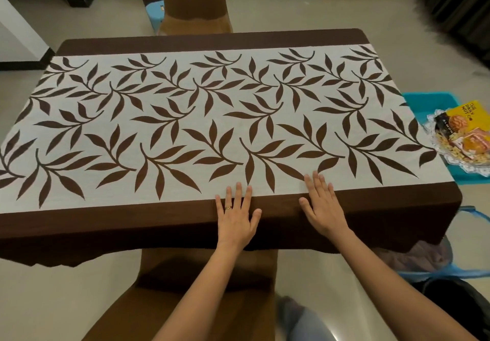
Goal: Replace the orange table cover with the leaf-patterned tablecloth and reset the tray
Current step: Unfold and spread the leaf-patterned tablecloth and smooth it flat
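Pressing flat, fingers spread and holding nothing, left hand and right hand rest on the near border of the tablecloth, spread just left of the tray, seemingly soft, light, crease-prone, best pinched at its hem.

The tablecloth is matt woven cloth, the tray at right clear glossy plastic or glass holding shiny packets, and the floor smooth and glossy.

Even indoor light, moderately bright. Glare spot on floor bottom right. Wide-angle bending at edges; corners slightly soft.
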Available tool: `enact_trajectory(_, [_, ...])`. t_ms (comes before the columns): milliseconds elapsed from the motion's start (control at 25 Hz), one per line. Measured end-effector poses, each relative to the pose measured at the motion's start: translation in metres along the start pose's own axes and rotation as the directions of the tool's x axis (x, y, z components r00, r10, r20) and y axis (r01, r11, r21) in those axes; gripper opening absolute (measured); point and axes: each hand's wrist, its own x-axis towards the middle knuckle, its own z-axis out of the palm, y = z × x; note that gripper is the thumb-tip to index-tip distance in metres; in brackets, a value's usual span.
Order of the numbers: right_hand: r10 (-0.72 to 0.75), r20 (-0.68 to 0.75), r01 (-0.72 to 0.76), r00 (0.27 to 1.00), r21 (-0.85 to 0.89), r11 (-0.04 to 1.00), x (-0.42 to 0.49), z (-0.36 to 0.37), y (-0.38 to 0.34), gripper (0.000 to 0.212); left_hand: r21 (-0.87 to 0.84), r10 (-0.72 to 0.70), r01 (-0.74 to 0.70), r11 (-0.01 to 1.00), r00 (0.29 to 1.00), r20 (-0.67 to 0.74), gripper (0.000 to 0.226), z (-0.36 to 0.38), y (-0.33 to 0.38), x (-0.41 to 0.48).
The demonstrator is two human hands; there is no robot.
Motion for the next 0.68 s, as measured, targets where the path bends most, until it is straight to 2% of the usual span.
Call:
enact_trajectory(80, [-0.014,0.01,0.014,1.0,0.003,1.0,0.008,-0.001,-0.006,0.067,-0.016,0.053,-0.053,0.998,0.998,0.018,0.069,0.002,0.021,0.006])
enact_trajectory(160, [-0.053,0.024,0.053,0.998,-0.008,0.999,0.015,0.0,-0.005,0.067,-0.047,0.035,-0.035,0.998,0.999,0.013,0.07,0.007,0.046,0.016])
enact_trajectory(280, [-0.063,0.048,0.065,0.997,-0.031,0.997,0.018,-0.005,0.03,0.066,-0.051,0.042,-0.04,0.998,0.999,0.025,0.071,0.018,0.095,0.03])
enact_trajectory(480, [0.007,0.027,-0.006,1.0,-0.047,0.999,0.006,-0.038,0.141,0.069,-0.032,0.072,-0.072,0.997,0.997,-0.001,0.069,0.039,0.182,0.053])
enact_trajectory(680, [0.152,0.022,-0.151,0.988,-0.062,0.987,-0.007,-0.075,0.256,0.071,-0.037,0.082,-0.082,0.996,0.997,0.002,0.068,0.054,0.262,0.074])
